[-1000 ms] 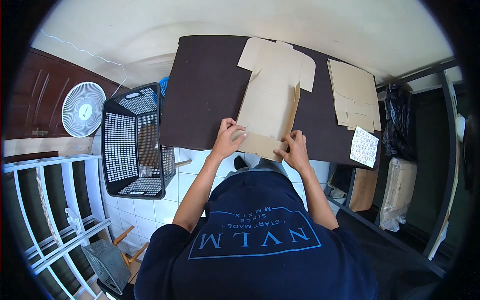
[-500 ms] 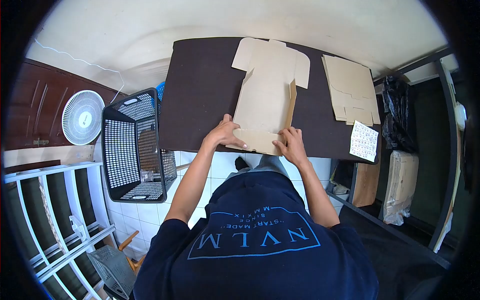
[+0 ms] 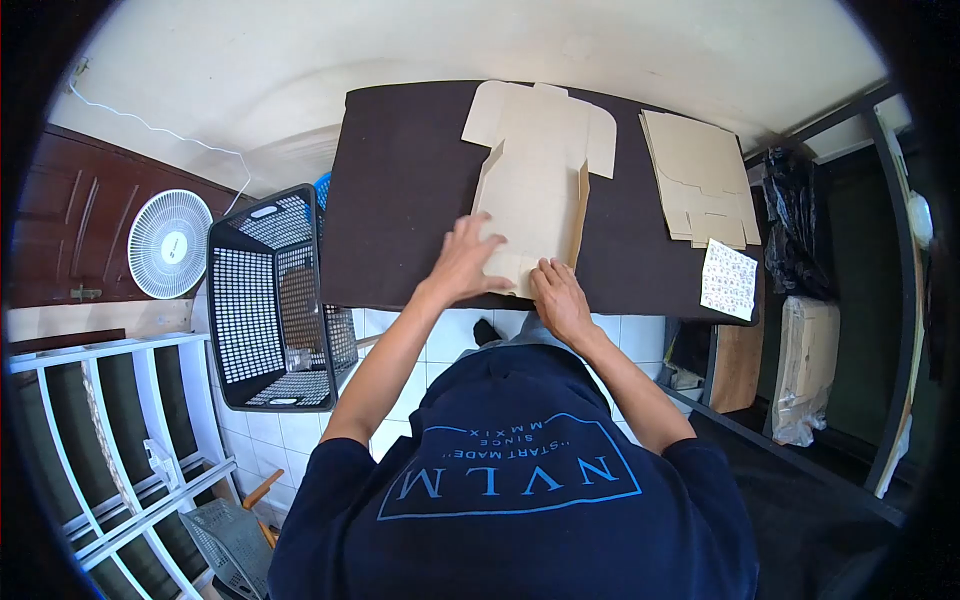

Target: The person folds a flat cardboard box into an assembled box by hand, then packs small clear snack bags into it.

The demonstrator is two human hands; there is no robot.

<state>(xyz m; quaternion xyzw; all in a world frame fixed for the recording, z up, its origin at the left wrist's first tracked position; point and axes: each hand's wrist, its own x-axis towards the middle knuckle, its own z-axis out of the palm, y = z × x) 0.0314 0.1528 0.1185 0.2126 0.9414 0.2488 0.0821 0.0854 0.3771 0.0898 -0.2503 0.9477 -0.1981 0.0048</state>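
Note:
A partly folded brown cardboard box (image 3: 530, 200) lies on the dark table, its two side walls raised and its eared lid flap spread flat at the far end. My left hand (image 3: 464, 265) is at the near left corner of the box, thumb and fingers spread apart, with the fingertips by the left wall. At the middle and right of the near edge, my right hand (image 3: 562, 300) has its fingers bent over the front panel, gripping it. Both hands partly cover that front panel.
Flat cardboard blanks (image 3: 697, 175) are stacked on the table's right side, with a printed white sheet (image 3: 729, 280) near them. A black plastic basket (image 3: 245, 310) stands left of the dark table (image 3: 390, 200). Beyond it is a white fan (image 3: 170, 245). Wrapped cardboard (image 3: 805, 365) leans at right.
My left hand has let go of the front panel, moving forward with its fingers spreading. My right hand has slid left along the near edge, and the front panel has folded inward.

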